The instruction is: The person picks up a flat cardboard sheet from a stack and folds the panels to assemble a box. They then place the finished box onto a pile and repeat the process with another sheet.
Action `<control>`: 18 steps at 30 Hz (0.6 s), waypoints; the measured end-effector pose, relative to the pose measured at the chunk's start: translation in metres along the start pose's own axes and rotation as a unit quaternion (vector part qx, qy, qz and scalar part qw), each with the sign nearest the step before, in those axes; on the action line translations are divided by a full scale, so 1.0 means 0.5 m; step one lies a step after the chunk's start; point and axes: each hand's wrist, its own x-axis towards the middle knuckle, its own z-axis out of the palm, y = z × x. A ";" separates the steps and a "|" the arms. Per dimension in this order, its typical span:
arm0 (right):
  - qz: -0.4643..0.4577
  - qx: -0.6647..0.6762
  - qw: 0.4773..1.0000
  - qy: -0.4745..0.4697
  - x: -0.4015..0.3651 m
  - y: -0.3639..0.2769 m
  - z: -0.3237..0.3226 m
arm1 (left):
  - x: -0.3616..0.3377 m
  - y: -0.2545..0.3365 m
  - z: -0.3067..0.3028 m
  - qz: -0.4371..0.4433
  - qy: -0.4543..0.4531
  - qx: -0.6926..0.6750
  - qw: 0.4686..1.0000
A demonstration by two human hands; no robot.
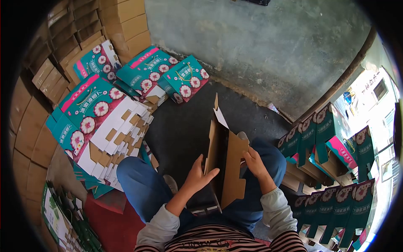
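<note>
A partly opened cardboard box (235, 168), brown inside with cut flaps, stands upright between my knees. My left hand (199, 175) holds its left panel, thumb over the near side and fingers behind the edge. At the right panel's edge, my right hand (256, 164) grips the board near a notch. A white flap (220, 118) sticks out at the box's far end. To the left lies a tall stack of flat teal and pink printed boxes (90, 115) with white and brown flaps fanned out.
Folded teal boxes (331, 130) stand in rows on the right. Brown cartons (31, 122) are piled along the left. More printed boxes (147, 69) lie by the grey wall (260, 50). Green flat boxes (63, 218) and a red mat (113, 227) are at the lower left.
</note>
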 end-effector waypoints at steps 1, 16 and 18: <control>-0.008 -0.012 1.000 -0.003 -0.002 -0.004 -0.001 | 0.005 0.002 0.008 0.043 0.073 0.074 0.994; -0.050 -0.063 0.994 0.078 0.046 0.000 -0.041 | -0.018 0.031 -0.001 0.112 0.103 0.037 0.988; -0.082 -0.104 0.985 0.114 0.070 0.003 -0.058 | -0.032 0.047 -0.015 0.141 0.090 0.095 0.981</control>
